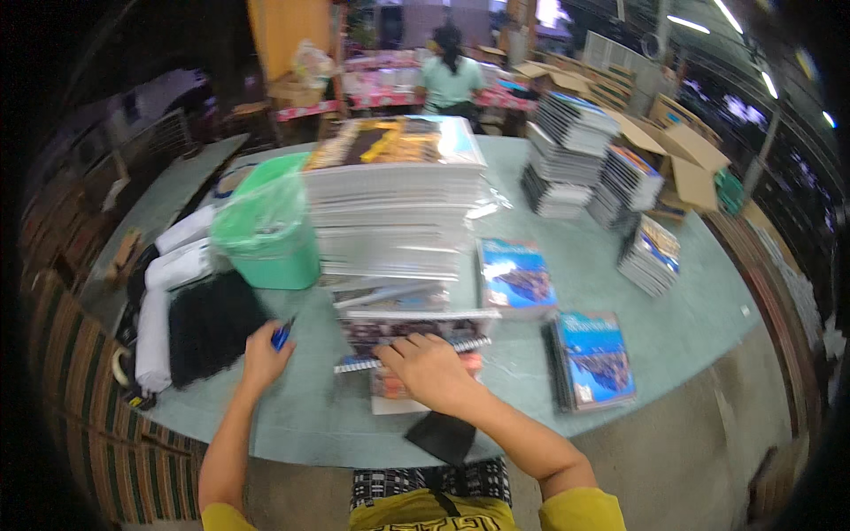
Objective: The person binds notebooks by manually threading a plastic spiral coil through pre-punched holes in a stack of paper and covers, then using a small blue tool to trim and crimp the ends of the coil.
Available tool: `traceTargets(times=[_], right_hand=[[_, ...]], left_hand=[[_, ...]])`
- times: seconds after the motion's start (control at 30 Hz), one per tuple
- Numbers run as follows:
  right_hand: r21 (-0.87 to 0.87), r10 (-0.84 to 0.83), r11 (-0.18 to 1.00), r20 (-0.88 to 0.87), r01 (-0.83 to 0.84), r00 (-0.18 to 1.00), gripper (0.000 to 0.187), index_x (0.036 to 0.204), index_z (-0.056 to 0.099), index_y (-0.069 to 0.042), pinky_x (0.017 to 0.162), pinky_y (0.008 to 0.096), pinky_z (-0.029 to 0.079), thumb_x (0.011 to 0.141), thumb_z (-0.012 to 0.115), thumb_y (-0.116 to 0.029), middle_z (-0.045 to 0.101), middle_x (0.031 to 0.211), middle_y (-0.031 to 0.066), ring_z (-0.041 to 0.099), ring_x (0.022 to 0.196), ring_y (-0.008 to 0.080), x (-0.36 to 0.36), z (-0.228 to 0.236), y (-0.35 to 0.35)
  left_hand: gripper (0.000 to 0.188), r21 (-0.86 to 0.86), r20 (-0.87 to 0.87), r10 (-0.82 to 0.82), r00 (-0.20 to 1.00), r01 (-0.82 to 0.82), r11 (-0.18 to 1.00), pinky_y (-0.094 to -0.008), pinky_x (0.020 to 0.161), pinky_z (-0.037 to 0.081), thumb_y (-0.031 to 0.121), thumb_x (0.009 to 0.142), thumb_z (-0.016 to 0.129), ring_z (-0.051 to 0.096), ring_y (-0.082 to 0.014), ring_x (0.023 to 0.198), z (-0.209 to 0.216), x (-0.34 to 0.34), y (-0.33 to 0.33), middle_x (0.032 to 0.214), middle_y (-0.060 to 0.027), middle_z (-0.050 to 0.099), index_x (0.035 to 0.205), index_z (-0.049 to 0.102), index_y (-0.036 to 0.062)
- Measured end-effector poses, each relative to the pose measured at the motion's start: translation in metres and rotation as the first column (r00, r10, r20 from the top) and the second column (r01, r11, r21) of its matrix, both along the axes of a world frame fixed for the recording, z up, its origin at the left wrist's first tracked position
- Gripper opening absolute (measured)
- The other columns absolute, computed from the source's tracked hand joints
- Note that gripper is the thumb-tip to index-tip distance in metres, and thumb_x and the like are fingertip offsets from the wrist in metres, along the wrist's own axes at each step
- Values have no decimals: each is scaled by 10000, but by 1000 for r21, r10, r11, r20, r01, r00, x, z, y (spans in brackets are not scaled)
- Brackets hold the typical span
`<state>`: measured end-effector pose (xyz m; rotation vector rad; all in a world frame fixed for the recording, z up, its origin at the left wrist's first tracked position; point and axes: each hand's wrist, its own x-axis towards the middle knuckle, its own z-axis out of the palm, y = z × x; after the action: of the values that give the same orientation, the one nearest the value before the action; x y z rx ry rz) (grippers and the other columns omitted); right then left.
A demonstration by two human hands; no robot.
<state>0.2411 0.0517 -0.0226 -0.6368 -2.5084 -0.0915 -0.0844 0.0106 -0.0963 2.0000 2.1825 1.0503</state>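
My left hand [264, 356] is closed around a small blue-handled tool [282, 337] with a dark pointed tip, held just above the table left of the books. Its exact kind is too small to make out. My right hand [429, 370] grips the spine of a spiral-bound book [354, 364], whose coil runs crosswise under the fingers. Part of its cover is hidden by the hand. Directly behind stands a tall stack of books [390, 208] with pale page edges. A dark flat piece [443, 437] lies at the table's near edge, below my right wrist.
Blue-covered spiral-bound books [595, 361] are piled at right, with more stacks [571, 133] farther back. A green bin [270, 252] with a plastic liner stands left, near white rolls [154, 341] and a black cloth-like sheet [212, 327]. Beyond the table [699, 319], a person [450, 78] sits near open cartons [695, 164].
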Motion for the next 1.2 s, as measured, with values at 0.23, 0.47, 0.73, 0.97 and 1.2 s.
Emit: traceTargets(times=[0.23, 0.47, 0.73, 0.97, 1.2], right_hand=[[-286, -508, 860, -570, 423, 646, 338, 1073, 605, -40, 659, 341, 475, 740, 636, 13, 605, 889, 161, 612, 788, 305, 168, 73, 0], [-133, -870, 493, -107, 860, 482, 499, 1234, 502, -47, 729, 416, 485, 747, 613, -58, 546, 973, 180, 575, 880, 348, 227, 4, 7], [-301, -739, 600, 146, 741, 658, 278, 1056, 613, -72, 745, 434, 490, 828, 608, -232, 609, 1006, 181, 600, 880, 365, 209, -59, 57], [95, -512, 857, 276, 507, 814, 599, 1301, 459, -209, 980, 441, 380, 738, 623, -89, 435, 1345, 115, 391, 1252, 332, 125, -89, 128], [-218, -366, 866, 334, 449, 869, 351, 1090, 642, -172, 859, 401, 485, 754, 606, -80, 528, 1282, 118, 567, 1086, 316, 136, -95, 155]], left_hand=[[432, -4, -226, 98, 969, -101, 995, -427, 832, 361, 290, 748, 689, 472, -322, 976, -83, 19, -25, 1043, -135, 529, 1069, 563, 30], [417, 12, -282, 178, 943, -182, 983, -431, 843, 351, 310, 792, 632, 461, -335, 997, -87, 28, -25, 1053, -152, 518, 1090, 558, 28], [408, -9, -317, 199, 927, -213, 977, -430, 850, 352, 306, 808, 617, 465, -336, 1022, -82, 30, -29, 1073, -159, 524, 1103, 555, 31], [414, 58, -308, 216, 926, -209, 976, -414, 832, 349, 315, 806, 622, 472, -322, 997, -85, 29, -31, 1038, -146, 538, 1093, 565, 23], [431, 71, -263, 209, 942, -197, 978, -416, 829, 347, 342, 811, 612, 472, -322, 979, -87, 29, -32, 1011, -149, 532, 1089, 562, 17]])
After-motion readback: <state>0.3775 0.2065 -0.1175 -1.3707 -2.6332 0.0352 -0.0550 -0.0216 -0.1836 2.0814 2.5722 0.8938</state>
